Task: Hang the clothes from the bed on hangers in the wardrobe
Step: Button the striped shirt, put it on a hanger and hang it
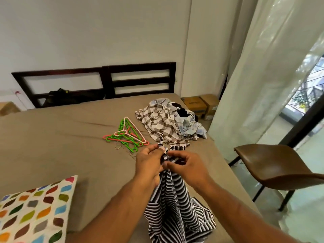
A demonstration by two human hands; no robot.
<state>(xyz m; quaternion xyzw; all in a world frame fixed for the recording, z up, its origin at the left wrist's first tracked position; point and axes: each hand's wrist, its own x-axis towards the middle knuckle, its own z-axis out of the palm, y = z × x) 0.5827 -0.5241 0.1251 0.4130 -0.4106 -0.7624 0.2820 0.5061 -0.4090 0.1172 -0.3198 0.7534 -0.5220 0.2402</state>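
Striped top (171,199) hangs over the bed (61,146), near its front edge. The left hand (149,163) and right hand (185,165) pinch its top end with curled fingers. Hangers (126,135) and a clothes pile (168,123) lie farther back.

Hangers (128,135) lie left of the clothes pile (166,123) on the bed (52,137), a chair (273,163) stands right, seemingly boxes (201,104) beyond.
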